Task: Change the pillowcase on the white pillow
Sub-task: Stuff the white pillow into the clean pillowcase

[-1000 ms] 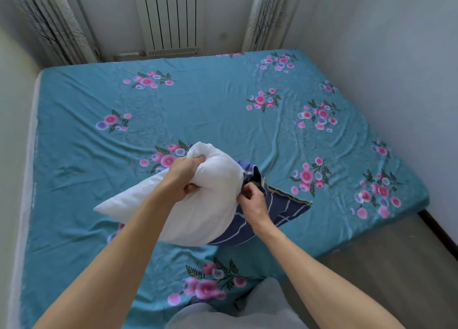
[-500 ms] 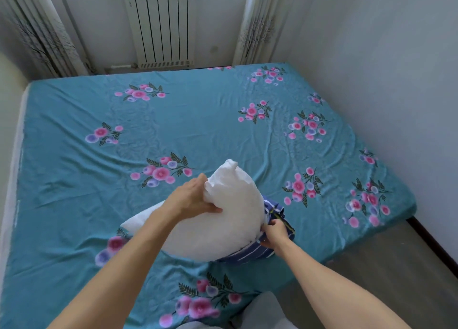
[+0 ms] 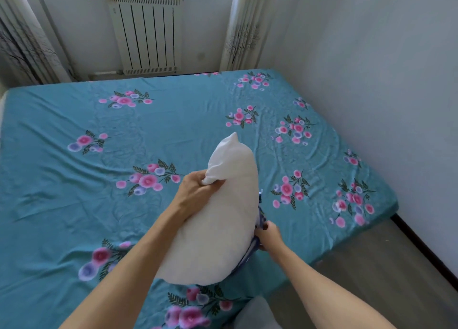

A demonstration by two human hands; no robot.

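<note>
The pillow [image 3: 218, 219] hangs above the near edge of the bed [image 3: 74, 204], long axis running up and away, one corner pointing far. The left hand [image 3: 195, 192] clenches a fistful of its upper left side. The right hand [image 3: 269, 234], low at the pillow's right, pinches the blue striped case [image 3: 260, 209] (only a sliver shows behind the pillow). The case lies below and right of the pillow, so parting them probably means pulling the hands apart along that axis.

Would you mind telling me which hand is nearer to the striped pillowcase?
Right. The right hand grips the striped pillowcase itself; the left hand grips the white pillow higher up.
</note>
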